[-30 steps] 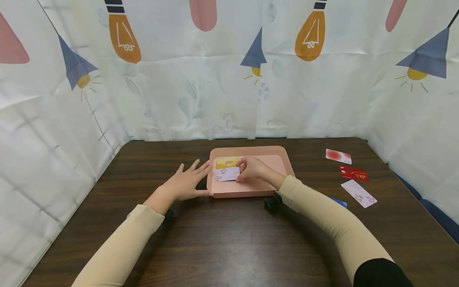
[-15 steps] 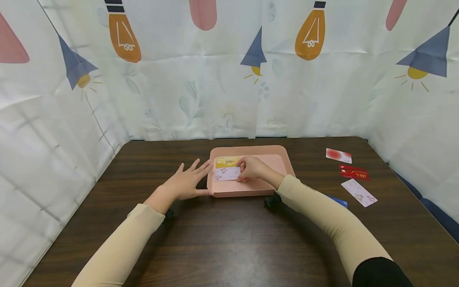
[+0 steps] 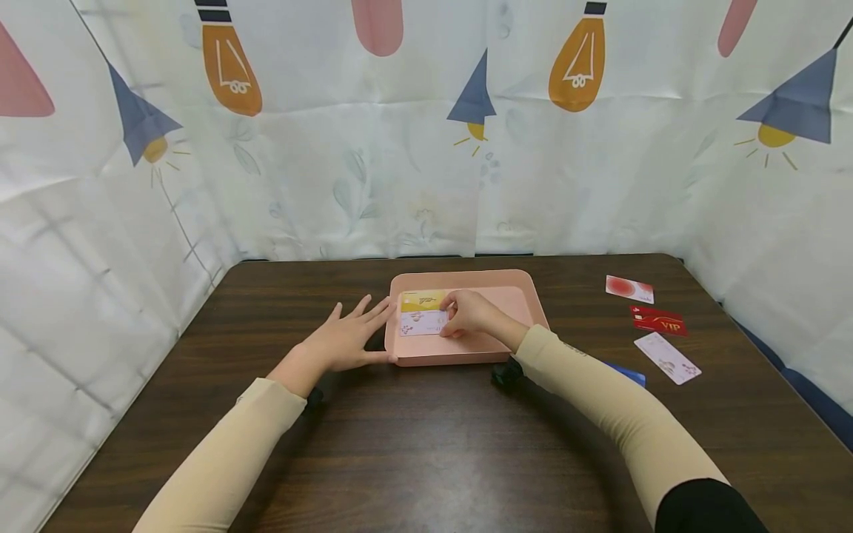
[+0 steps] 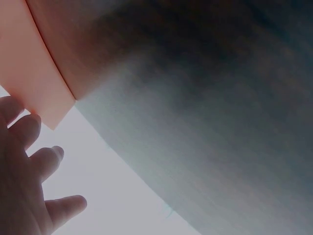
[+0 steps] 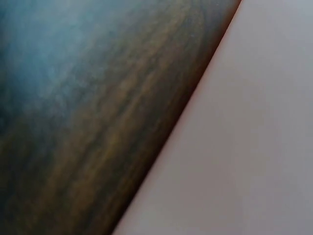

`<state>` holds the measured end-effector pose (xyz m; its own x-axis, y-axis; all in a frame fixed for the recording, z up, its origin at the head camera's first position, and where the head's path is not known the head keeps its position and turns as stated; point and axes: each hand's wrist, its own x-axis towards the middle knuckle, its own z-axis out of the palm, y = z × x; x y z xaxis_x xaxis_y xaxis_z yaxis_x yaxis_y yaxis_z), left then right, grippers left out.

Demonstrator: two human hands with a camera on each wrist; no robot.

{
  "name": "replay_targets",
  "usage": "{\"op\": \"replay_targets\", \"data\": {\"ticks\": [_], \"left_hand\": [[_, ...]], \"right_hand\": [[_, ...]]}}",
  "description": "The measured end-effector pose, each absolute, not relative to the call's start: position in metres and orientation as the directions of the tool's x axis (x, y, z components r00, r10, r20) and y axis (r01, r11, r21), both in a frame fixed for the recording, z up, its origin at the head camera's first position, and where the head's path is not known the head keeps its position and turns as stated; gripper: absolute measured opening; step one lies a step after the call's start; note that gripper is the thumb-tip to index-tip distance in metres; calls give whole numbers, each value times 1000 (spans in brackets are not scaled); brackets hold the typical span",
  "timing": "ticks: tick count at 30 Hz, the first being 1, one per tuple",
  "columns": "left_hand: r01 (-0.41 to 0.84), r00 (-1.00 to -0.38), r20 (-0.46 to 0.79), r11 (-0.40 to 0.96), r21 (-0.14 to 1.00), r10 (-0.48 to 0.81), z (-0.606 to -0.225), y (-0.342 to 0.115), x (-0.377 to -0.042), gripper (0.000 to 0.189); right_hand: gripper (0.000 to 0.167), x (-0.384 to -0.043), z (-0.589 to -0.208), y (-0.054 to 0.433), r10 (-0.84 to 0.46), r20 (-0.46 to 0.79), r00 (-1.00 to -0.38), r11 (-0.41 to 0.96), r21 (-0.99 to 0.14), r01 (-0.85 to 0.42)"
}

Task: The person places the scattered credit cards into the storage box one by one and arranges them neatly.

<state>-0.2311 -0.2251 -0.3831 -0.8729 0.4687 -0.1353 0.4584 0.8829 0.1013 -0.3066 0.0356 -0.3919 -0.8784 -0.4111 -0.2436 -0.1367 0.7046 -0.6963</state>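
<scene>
A shallow pink tray (image 3: 460, 280) stands on the dark wooden table. In its left part lies a yellow card (image 3: 418, 300), with a white patterned card (image 3: 420, 323) just in front of it. My right hand (image 3: 472, 314) reaches into the tray and pinches the right end of the white card between thumb and fingers. My left hand (image 3: 341, 344) is spread at the tray's left side, fingertips at the rim. In the left wrist view its fingers (image 4: 49, 161) show beside the tray's corner (image 4: 51, 110). The right wrist view shows tray wall (image 5: 234, 147) and table, no hand.
On the right side of the table lie a white card with a red circle (image 3: 629, 289), a red VIP card (image 3: 657, 321) and a white flowered card (image 3: 668, 359). A blue card (image 3: 631, 375) is partly hidden by the right sleeve (image 3: 600, 400). A printed curtain (image 3: 400, 178) surrounds the table.
</scene>
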Motion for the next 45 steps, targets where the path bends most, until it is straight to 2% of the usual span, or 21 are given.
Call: {"op": "replay_targets", "data": {"ticks": [9,14,31,45], "left_hand": [[460,-872,-134,882,104,471,-383,-224,-232,104],[461,-872,-132,881,106,472,-384,-225,-231,104],[465,-871,-121,878,115,477,-384,-226,-231,103],[462,-871,-123,879,118,475,-384,-227,-230,104]], "right_hand": [[54,-305,-391,37,-404,-248,-880,711,-691,-132],[57,-304,-387,42,-435,-215,-874,697,-695,-176],[37,-287,-364,79,-519,-29,-854,566,-760,-318],[28,-277,-356,122,-525,160,-836,489,-747,-450]]}}
